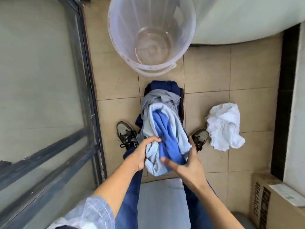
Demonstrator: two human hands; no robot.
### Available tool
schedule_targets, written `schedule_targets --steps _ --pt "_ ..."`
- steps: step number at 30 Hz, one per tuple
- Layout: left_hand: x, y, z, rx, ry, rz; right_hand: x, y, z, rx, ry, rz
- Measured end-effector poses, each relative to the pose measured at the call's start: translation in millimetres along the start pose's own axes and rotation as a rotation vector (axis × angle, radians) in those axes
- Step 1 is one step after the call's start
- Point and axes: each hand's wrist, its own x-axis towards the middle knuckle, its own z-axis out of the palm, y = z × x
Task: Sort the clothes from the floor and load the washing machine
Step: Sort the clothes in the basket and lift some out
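A bundle of clothes hangs between my feet: a light blue garment (152, 123) wrapped round a brighter blue one (166, 134), with a grey piece (154, 98) and dark navy cloth (162, 85) under it. My left hand (142, 154) grips the light blue garment at its left side. My right hand (186, 164) cups the bundle from the right, thumb on the brighter blue cloth. A white towel (225, 127) lies crumpled on the tiles to the right.
An empty clear plastic bucket (113, 40) stands on the tiled floor ahead. A glass door with a dark frame (90, 90) runs along the left. A white appliance (239, 19) sits at the top right, a cardboard box (270, 209) at the bottom right.
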Motion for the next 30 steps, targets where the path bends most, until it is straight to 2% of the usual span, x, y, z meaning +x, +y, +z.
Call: schedule_targets --steps 2,3,6,8,10,12,13,15,17,19,22,25,30 --pt "28.4 18.3 -0.6 0.006 -0.026 0.056 31.4 -0.6 4.5 0.236 -0.086 0.007" --pt "44.1 26.7 -1.4 0.033 -0.037 0.076 51.1 0.4 9.5 0.258 -0.089 0.003" --pt "95.8 50.4 -5.1 0.157 -0.073 0.137 111.1 3.6 25.4 0.074 0.02 -0.081" --pt "125.3 62.0 -3.1 0.226 -0.075 0.164 150.5 5.4 34.2 -0.041 0.041 -0.059" --pt "148.9 67.4 0.2 0.374 0.087 0.196 187.2 13.0 38.9 -0.122 0.021 0.002" --pt "158.5 65.4 -1.9 0.646 0.341 0.351 204.3 18.2 41.3 -0.182 0.039 -0.03" --pt "156.9 62.8 -4.1 0.789 0.431 0.483 203.2 19.5 42.1 -0.271 0.093 -0.115" --pt "141.0 57.6 -11.3 0.969 0.506 0.771 188.1 18.1 40.5 -0.521 0.212 -0.387" --pt "131.6 54.6 -22.0 1.134 0.423 0.938 177.4 18.7 36.5 -0.737 0.199 -0.656" --pt "130.8 50.3 -32.0 1.395 0.339 0.912 180.1 21.4 34.4 -0.955 0.072 -0.734" --pt "144.6 43.7 -44.6 1.642 0.331 0.715 199.8 29.2 41.6 -1.114 -0.068 -0.61" --pt "168.1 55.1 -38.5 1.603 0.257 0.516 227.9 24.1 52.7 -1.138 -0.146 -0.479" --pt "157.4 64.5 -29.3 1.55 0.254 0.467 221.8 0.6 50.3 -1.149 -0.161 -0.442"
